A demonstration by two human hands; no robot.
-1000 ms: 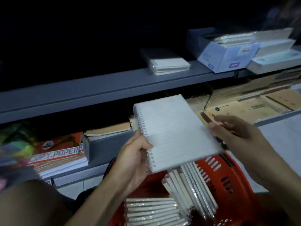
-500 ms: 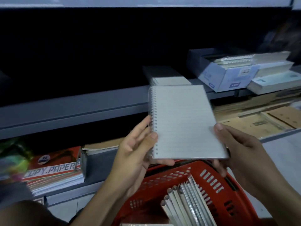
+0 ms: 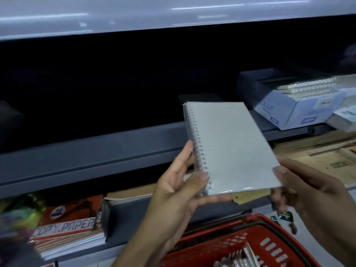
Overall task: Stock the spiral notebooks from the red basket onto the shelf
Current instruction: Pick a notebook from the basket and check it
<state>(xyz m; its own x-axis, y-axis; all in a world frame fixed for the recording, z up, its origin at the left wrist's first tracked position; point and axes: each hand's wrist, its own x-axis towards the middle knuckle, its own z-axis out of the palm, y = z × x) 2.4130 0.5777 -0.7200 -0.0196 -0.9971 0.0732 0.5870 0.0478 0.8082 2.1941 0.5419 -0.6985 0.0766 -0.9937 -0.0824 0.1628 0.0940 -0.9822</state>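
A white lined spiral notebook [image 3: 231,147], wrapped in clear film with its wire binding on the left, is held up in front of the grey middle shelf [image 3: 96,151]. My left hand [image 3: 179,193] pinches its lower left corner at the spiral, thumb on top. My right hand [image 3: 312,191] grips its lower right corner. Below sits the red basket [image 3: 269,237] with several more spiral notebooks [image 3: 238,257] standing on edge inside. A dark stack lies on the shelf just behind the held notebook's top edge.
A blue-white cardboard box [image 3: 285,110] holding spiral notebooks stands on the shelf at the right. Packs of copy paper [image 3: 67,228] lie on the lower shelf at the left, brown envelopes [image 3: 317,157] at the right. Another shelf board [image 3: 134,14] runs overhead.
Both hands have lifted the notebook up and away from the basket toward the middle shelf. The view has tilted upward, so less of the basket shows.
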